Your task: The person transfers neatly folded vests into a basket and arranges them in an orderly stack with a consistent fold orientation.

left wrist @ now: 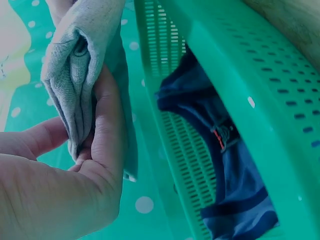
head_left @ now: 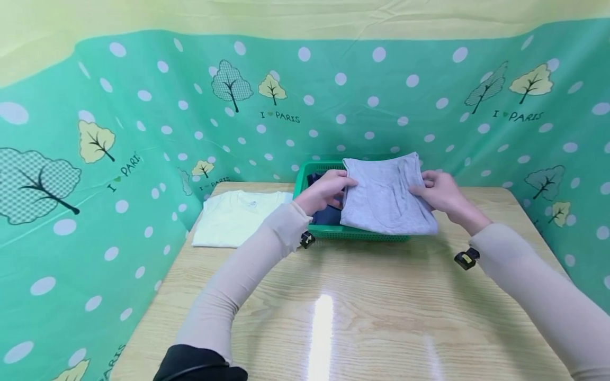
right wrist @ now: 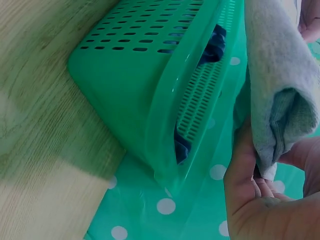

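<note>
Far left on the wood-grain surface (head_left: 381, 296): 1 cream T-shirt (head_left: 229, 222), folded into a flat block, neckline away from the wearer. Probably laid flat here, just beside the basket, so its folds stay neat and the middle stays free for handling.

Next, left hand (head_left: 329, 190): grip closed on the left edge of a folded grey shirt (head_left: 388, 198), thumb on the upper face, fingers beneath. Left wrist view shows several layers pinched together; likely this stops the fold from opening.

Centre: 1 green perforated basket (head_left: 329, 229), upright on the surface near its far edge. Inside, a navy garment (left wrist: 240, 175) with a dark label carrying a red mark; in the head view the grey shirt covers much of the basket.

Grey shirt location: held up between the 2 hands, over the basket in the head view; both wrist views show it apart from the rim. Curved neckline on the upper face. Holding opposite edges presumably keeps the panel spread and fairly level, though the middle could sag.

Right, right hand (head_left: 443, 193): grip pinching the right edge, mirroring the left, likely to share the load evenly.
</note>
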A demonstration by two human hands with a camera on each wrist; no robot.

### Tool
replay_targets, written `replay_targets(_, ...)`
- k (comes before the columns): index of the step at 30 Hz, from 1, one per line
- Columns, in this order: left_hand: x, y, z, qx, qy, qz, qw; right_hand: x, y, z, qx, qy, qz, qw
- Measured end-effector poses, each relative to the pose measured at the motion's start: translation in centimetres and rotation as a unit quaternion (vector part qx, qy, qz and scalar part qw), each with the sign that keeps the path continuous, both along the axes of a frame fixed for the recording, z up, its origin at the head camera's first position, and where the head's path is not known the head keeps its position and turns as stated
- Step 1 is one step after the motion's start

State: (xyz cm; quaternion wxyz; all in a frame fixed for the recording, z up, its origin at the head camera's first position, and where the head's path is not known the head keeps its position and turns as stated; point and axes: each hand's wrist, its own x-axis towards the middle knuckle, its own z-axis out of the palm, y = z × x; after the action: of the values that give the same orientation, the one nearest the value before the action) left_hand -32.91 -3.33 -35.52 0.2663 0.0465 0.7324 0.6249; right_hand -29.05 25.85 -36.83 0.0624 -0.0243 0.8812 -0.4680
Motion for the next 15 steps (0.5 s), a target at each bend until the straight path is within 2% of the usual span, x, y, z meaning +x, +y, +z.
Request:
replay_targets(10,-1.0,-1.0,-0.1,0.0,-0.016,0.019,0.9997,-1.2,-1.3,-0.1,0.016,0.013,-0.007,0.9998)
replay_targets(15,-1.6,-1.3,0.1,0.003,-0.005,0.027,0.9996,-1.9,-1.8,0.1,0.024,0.008,-0.005,0.9997)
